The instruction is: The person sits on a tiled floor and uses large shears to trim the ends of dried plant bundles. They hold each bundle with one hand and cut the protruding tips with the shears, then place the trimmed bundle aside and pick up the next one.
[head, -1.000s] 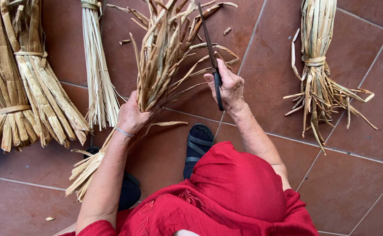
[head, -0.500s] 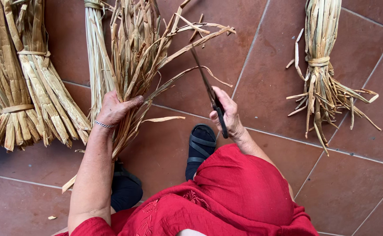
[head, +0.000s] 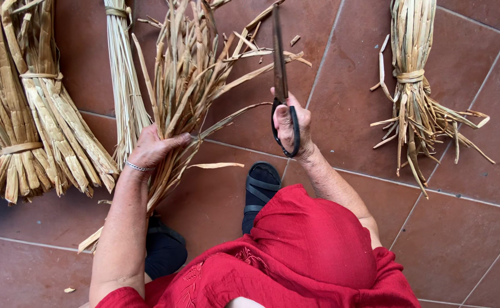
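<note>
now we are trimming: our left hand point(head: 150, 149) clenches the loose straw bundle point(head: 187, 85) left of centre, our right hand point(head: 289, 122) grips closed scissors point(head: 279, 63); next, open them onto stray ends.

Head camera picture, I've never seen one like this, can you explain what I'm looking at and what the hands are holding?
The camera sits on a person's head and looks straight down, so you see their red clothing, sandalled foot and a brown tiled floor. The left hand grips a loose bunch of dried straw-like leaves. The right hand holds long dark scissors, blades pointing away. Tied bundles of the same material lie on the floor: several at left and one at right.
</note>
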The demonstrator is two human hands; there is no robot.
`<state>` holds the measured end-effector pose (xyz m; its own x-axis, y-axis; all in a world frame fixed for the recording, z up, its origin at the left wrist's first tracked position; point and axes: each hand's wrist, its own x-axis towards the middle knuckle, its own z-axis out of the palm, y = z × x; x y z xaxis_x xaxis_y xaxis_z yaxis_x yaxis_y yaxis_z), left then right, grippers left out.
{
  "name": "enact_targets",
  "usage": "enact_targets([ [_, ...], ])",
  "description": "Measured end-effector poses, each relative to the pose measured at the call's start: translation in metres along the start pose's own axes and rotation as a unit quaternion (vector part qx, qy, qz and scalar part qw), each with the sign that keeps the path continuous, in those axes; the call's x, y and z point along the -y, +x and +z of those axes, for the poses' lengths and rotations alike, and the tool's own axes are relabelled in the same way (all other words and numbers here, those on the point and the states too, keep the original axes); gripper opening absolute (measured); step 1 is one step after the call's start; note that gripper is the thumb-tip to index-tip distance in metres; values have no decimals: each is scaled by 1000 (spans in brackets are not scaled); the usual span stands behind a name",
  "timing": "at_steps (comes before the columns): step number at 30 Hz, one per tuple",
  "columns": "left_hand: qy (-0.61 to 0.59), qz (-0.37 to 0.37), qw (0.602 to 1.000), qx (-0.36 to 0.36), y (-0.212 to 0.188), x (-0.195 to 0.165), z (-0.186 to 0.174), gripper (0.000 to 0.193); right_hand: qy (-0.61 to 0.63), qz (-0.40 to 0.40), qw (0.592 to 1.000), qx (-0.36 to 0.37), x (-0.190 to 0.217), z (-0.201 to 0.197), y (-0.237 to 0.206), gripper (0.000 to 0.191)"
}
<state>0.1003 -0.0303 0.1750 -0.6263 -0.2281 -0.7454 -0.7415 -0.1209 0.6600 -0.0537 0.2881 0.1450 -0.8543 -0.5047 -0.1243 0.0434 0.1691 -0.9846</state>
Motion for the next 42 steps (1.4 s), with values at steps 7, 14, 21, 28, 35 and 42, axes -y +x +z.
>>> enact_targets([
  [7,-144,-84,986,-18,-3,-8,-36,52,44,-44,998,-21,11,-14,-13,84],
  [14,-168,-65,984,7,-8,-20,-49,68,-245,-78,965,45,38,-1,-4,71],
  [21,-139,-72,987,32,-11,-16,-38,71,-244,-96,964,34,46,-1,22,66],
  [28,-131,-75,987,45,-9,-16,-35,74,-218,-73,972,40,23,1,26,61],
  [35,-124,-76,988,52,-3,-27,-38,79,61,-3,987,148,13,-2,-6,85],
  [42,-103,-87,989,55,-5,-28,-35,82,174,92,951,240,-3,27,-16,96],
])
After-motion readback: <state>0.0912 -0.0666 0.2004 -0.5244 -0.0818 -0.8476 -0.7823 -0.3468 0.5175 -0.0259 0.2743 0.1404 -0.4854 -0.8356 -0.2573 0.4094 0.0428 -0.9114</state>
